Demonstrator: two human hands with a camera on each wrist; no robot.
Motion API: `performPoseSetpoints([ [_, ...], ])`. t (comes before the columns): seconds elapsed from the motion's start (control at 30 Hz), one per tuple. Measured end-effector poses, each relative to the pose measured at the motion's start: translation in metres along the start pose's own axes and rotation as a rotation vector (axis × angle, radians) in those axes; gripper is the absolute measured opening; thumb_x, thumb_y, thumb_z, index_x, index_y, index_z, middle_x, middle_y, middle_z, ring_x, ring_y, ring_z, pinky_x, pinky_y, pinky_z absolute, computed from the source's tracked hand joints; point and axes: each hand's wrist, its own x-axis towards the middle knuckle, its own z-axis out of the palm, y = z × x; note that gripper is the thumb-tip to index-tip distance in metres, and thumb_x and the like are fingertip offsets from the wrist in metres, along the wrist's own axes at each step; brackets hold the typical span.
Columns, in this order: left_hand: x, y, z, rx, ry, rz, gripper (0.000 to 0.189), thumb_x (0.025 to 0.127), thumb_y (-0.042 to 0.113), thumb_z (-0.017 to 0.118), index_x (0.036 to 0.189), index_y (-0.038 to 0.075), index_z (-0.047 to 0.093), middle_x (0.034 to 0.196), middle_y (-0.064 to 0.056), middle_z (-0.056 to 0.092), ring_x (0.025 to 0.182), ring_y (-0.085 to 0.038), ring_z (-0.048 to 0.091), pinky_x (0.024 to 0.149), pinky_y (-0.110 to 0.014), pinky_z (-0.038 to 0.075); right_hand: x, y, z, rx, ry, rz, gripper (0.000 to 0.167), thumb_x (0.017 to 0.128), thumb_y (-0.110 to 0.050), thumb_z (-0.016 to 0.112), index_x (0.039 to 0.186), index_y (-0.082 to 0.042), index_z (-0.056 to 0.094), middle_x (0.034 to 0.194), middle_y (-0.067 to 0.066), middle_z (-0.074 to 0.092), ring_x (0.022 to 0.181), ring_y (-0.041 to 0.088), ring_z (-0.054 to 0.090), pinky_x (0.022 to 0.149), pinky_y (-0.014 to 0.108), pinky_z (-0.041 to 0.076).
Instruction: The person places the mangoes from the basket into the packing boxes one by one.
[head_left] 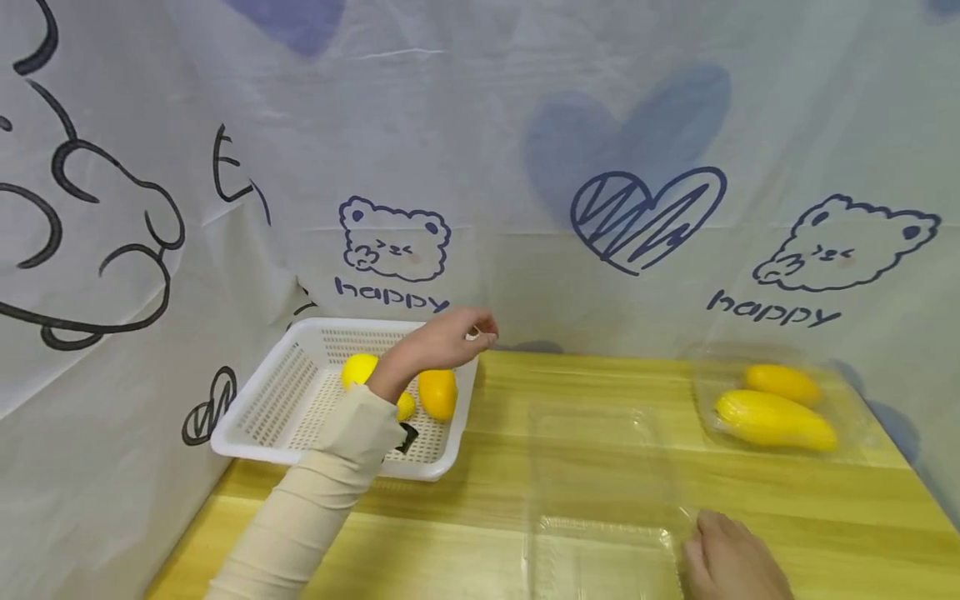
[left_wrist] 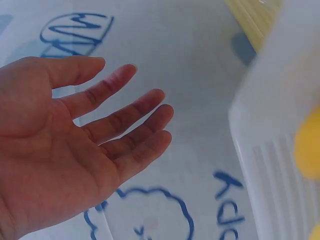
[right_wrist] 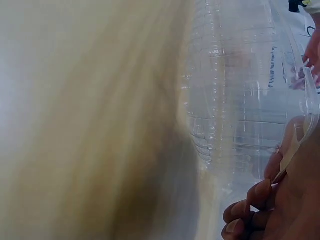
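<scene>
My left hand (head_left: pixel 450 340) hangs over the far right part of a white basket (head_left: pixel 258 454), its wrist crossing above the fruit. In the left wrist view the palm and loosely bent fingers hold nothing. Inside the basket lie a round yellow fruit (head_left: pixel 358 368), an orange-yellow fruit (head_left: pixel 438 395) and a smaller yellow one (head_left: pixel 406 406), partly hidden by the forearm. At the front, my right hand (head_left: pixel 735 560) pinches the right edge of a clear plastic clamshell box (head_left: pixel 600 533) with thumb and fingers. The box has its lid (head_left: pixel 592 450) folded back.
A second clear plastic box (head_left: pixel 708 417) stands at the back right, holding two yellow, mango-like fruits (head_left: pixel 776 421). The wooden table (head_left: pixel 495 492) meets a printed cloth (head_left: pixel 510 275) at the back and left. A small dark thing (head_left: pixel 407 437) shows beside the left sleeve.
</scene>
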Motion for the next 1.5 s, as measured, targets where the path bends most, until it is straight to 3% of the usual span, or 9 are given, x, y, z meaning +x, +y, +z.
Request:
performPoseSetpoints([
  [0.23, -0.02, -0.033, -0.02, 0.03, -0.01, -0.092, 0.025, 0.106, 0.015, 0.052, 0.121, -0.001, 0.065, 0.122, -0.018, 0.067, 0.112, -0.033, 0.063, 0.096, -0.046, 0.053, 0.021, -0.01, -0.002, 0.042, -0.064, 0.025, 0.026, 0.1, -0.011, 0.047, 0.074, -0.014, 0.044, 0.069, -0.002, 0.039, 0.064, 0.015, 0.037, 0.06, 0.03, 0.034],
  [0.5, -0.047, -0.066, -0.035, 0.031, 0.031, -0.163, 0.02, 0.104, 0.011, 0.053, 0.115, -0.003, 0.063, 0.117, -0.022, 0.066, 0.107, -0.036, 0.062, 0.093, -0.051, 0.053, 0.047, -0.013, -0.002, 0.043, 0.008, -0.018, 0.03, 0.1, -0.011, 0.048, 0.071, -0.014, 0.042, 0.067, -0.001, 0.037, 0.063, 0.017, 0.035, 0.059, 0.032, 0.033],
  [0.67, -0.058, -0.084, -0.033, 0.042, 0.019, -0.281, 0.026, 0.103, 0.013, 0.051, 0.121, -0.004, 0.057, 0.123, -0.027, 0.062, 0.111, -0.04, 0.06, 0.093, -0.052, 0.052, 0.06, -0.017, 0.0, 0.069, 0.0, -0.013, 0.029, 0.099, -0.012, 0.049, 0.071, -0.013, 0.043, 0.067, 0.0, 0.039, 0.062, 0.017, 0.036, 0.058, 0.031, 0.033],
  [0.87, -0.055, -0.099, -0.029, 0.072, -0.062, -0.481, 0.042, 0.104, 0.023, 0.051, 0.135, -0.005, 0.05, 0.129, -0.028, 0.058, 0.108, -0.037, 0.056, 0.093, -0.05, 0.049, 0.073, -0.017, 0.001, 0.113, -0.015, -0.003, 0.03, 0.1, -0.011, 0.045, 0.071, -0.012, 0.041, 0.066, 0.001, 0.038, 0.059, 0.017, 0.036, 0.054, 0.029, 0.032],
  [1.0, -0.053, -0.11, -0.027, -0.064, -0.118, -0.606, 0.054, 0.105, 0.028, 0.051, 0.146, -0.005, 0.041, 0.146, -0.03, 0.045, 0.125, -0.043, 0.049, 0.101, -0.059, 0.045, 0.082, -0.018, 0.003, 0.136, -0.037, 0.008, 0.03, 0.101, -0.012, 0.043, 0.072, -0.011, 0.042, 0.066, 0.002, 0.04, 0.061, 0.018, 0.037, 0.055, 0.03, 0.033],
  [1.1, -0.053, -0.119, -0.024, -0.169, -0.117, -0.691, 0.062, 0.104, 0.032, 0.052, 0.151, -0.004, 0.034, 0.155, -0.032, 0.033, 0.136, -0.05, 0.039, 0.102, -0.068, 0.041, 0.088, -0.022, 0.006, 0.157, -0.051, 0.017, 0.03, 0.101, -0.012, 0.043, 0.071, -0.011, 0.043, 0.067, 0.003, 0.04, 0.061, 0.019, 0.038, 0.055, 0.031, 0.034],
  [1.2, -0.054, -0.125, -0.018, -0.203, -0.1, -0.777, 0.072, 0.102, 0.036, 0.054, 0.154, -0.005, 0.027, 0.157, -0.033, 0.027, 0.139, -0.052, 0.034, 0.1, -0.071, 0.04, 0.093, -0.024, 0.008, 0.17, -0.056, 0.019, 0.029, 0.101, -0.012, 0.042, 0.072, -0.01, 0.044, 0.068, 0.004, 0.041, 0.062, 0.019, 0.039, 0.056, 0.031, 0.035],
  [1.43, -0.049, -0.126, -0.003, -0.006, -0.119, -0.817, 0.076, 0.098, 0.044, 0.059, 0.147, -0.011, 0.039, 0.145, -0.033, 0.046, 0.13, -0.045, 0.047, 0.111, -0.057, 0.038, 0.102, -0.025, 0.006, 0.166, -0.076, 0.019, 0.029, 0.102, -0.014, 0.039, 0.074, -0.009, 0.044, 0.069, 0.005, 0.043, 0.063, 0.021, 0.04, 0.058, 0.033, 0.035],
  [1.5, -0.046, -0.124, 0.0, 0.004, -0.128, -0.85, 0.078, 0.098, 0.046, 0.061, 0.147, -0.01, 0.041, 0.145, -0.033, 0.046, 0.129, -0.044, 0.048, 0.111, -0.056, 0.04, 0.103, -0.026, 0.006, 0.162, -0.087, 0.032, 0.029, 0.103, -0.016, 0.039, 0.076, -0.009, 0.046, 0.071, 0.006, 0.045, 0.065, 0.022, 0.042, 0.059, 0.033, 0.036],
])
